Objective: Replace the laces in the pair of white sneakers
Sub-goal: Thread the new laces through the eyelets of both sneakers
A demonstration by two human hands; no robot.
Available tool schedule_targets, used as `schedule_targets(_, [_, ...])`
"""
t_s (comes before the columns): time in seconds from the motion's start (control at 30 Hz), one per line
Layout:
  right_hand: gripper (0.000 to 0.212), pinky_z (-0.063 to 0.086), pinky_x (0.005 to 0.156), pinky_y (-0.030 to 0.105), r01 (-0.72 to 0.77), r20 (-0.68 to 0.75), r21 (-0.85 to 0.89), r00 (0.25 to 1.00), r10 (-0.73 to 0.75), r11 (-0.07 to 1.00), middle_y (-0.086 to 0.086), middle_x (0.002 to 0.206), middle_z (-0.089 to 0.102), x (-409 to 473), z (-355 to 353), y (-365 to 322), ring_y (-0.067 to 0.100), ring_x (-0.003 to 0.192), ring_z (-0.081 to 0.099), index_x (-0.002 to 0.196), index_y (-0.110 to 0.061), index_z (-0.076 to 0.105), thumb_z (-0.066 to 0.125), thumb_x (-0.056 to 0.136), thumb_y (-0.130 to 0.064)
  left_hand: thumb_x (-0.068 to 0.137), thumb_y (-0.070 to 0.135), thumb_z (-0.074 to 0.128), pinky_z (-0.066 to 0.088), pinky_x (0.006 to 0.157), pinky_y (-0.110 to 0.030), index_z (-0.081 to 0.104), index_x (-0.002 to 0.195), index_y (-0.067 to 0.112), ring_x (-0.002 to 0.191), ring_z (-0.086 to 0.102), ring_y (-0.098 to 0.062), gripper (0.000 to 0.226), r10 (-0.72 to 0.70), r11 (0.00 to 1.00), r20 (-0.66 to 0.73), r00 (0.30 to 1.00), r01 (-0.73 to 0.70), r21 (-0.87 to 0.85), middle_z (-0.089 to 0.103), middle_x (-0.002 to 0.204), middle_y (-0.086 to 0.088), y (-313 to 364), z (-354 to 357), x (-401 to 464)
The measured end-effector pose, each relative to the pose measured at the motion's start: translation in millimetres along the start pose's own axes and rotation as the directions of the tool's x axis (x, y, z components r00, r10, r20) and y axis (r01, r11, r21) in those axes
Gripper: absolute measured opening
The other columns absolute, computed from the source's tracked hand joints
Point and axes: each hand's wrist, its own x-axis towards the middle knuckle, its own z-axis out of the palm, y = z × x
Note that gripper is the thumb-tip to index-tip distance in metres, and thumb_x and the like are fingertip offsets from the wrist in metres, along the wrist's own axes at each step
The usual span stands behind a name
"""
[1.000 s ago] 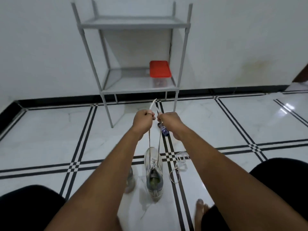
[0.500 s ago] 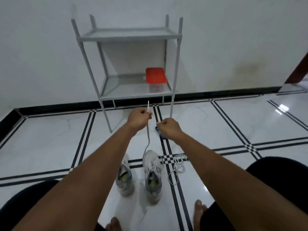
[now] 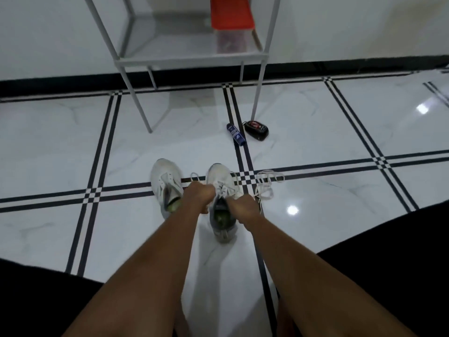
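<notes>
Two white sneakers stand side by side on the tiled floor, toes pointing away from me. My left hand is down between the left sneaker and the right sneaker, fingers curled at the right sneaker's lace. A loop of that lace shows just beyond the knuckles. My right hand is curled at the right side of the same shoe's opening, apparently on the other lace end. A loose white lace lies coiled on the floor right of the shoe.
A grey metal rack stands against the wall, holding a box with a red lid. A small blue bottle and a black and red object lie on the floor beyond the sneakers. My dark-clothed knees frame both lower corners.
Both hands have dropped from chest height, where they held the lace ends up taut, down onto the right sneaker. The camera has tilted downward.
</notes>
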Motion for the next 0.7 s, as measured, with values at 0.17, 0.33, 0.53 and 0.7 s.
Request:
schedule_targets(0.17, [0.025, 0.063, 0.084, 0.037, 0.014, 0.038, 0.163, 0.999, -0.020, 0.987, 0.006, 0.091, 0.079, 19, 12, -1, 0.025, 0.090, 0.076, 0.092, -0.013, 0.081, 0.072, 0.097, -0.036, 0.097, 0.042, 0.067, 0.056, 0.070, -0.034, 0.071, 0.108, 0.007, 0.085, 0.068, -0.024, 0.037, -0.008, 0.999, 0.135, 0.991, 0.015, -0.053, 0.074, 0.103, -0.012, -25, 27, 9])
schedule_targets(0.33, [0.012, 0.056, 0.065, 0.024, -0.052, 0.073, 0.342, 0.997, 0.029, 0.938, 0.005, 0.081, 0.075, 19, 6, -12, 0.022, 0.080, 0.070, 0.091, -0.007, 0.079, 0.070, 0.096, -0.015, 0.103, 0.022, 0.061, 0.042, 0.057, -0.026, 0.066, 0.101, 0.011, 0.069, 0.055, -0.010, 0.013, 0.048, 0.940, 0.150, 0.988, 0.006, -0.340, 0.066, 0.097, -0.004, -14, 26, 7])
schedule_targets(0.53, [0.019, 0.038, 0.055, 0.025, -0.019, 0.091, 0.382, 0.996, -0.017, 0.924, 0.000, 0.088, 0.071, -6, -29, -66, 0.011, 0.068, 0.055, 0.109, -0.006, 0.076, 0.067, 0.099, -0.019, 0.105, 0.021, 0.053, 0.053, 0.082, -0.041, 0.072, 0.104, 0.011, 0.094, 0.063, -0.027, 0.021, 0.185, 0.920, 0.041, 0.982, -0.158, -0.359, 0.071, 0.115, -0.008, 30, -2, -23])
schedule_targets(0.7, [0.022, 0.037, 0.056, 0.028, 0.186, 0.054, 0.337, 0.975, -0.216, 0.923, -0.006, 0.084, 0.072, -39, -77, -139, 0.012, 0.067, 0.057, 0.097, -0.014, 0.076, 0.061, 0.104, -0.029, 0.102, 0.016, 0.056, 0.043, 0.063, -0.028, 0.070, 0.090, 0.016, 0.068, 0.053, -0.012, 0.019, 0.332, 0.855, -0.024, 0.943, -0.311, -0.415, 0.068, 0.095, -0.002, 93, -49, -68])
